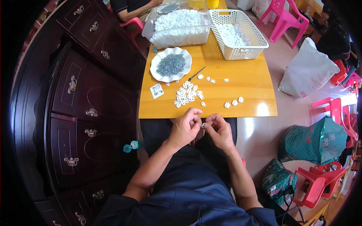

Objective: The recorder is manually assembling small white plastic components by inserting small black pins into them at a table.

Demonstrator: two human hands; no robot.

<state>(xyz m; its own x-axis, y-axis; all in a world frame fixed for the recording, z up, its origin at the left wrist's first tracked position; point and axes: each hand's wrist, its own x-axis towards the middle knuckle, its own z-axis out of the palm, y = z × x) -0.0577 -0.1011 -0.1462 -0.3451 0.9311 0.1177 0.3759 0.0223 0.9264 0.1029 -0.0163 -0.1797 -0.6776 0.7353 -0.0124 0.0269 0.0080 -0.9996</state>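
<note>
Over my lap, just off the table's near edge, my left hand [187, 127] and my right hand [220, 132] meet with fingers pinched. My right fingertips hold a small white plastic piece [203, 125] with a dark spot. The left fingertips are closed beside that piece; whatever they may hold is hidden. Ahead lies a loose pile of similar white pieces [187, 93] with dark dots. Several more lie to the right, among them a white piece [227, 105]. A scalloped white plate [154, 68] holds a heap of thin grey nail-like pins [171, 64].
The wooden table [241, 88] also carries a thin dark tool [197, 73], a printed square [157, 90], a clear bin [181, 37] and a white basket [241, 54]. A dark cabinet [102, 94] stands left; sacks [307, 69] and pink chairs [286, 20] stand right. Another person's arm [132, 14] shows beyond.
</note>
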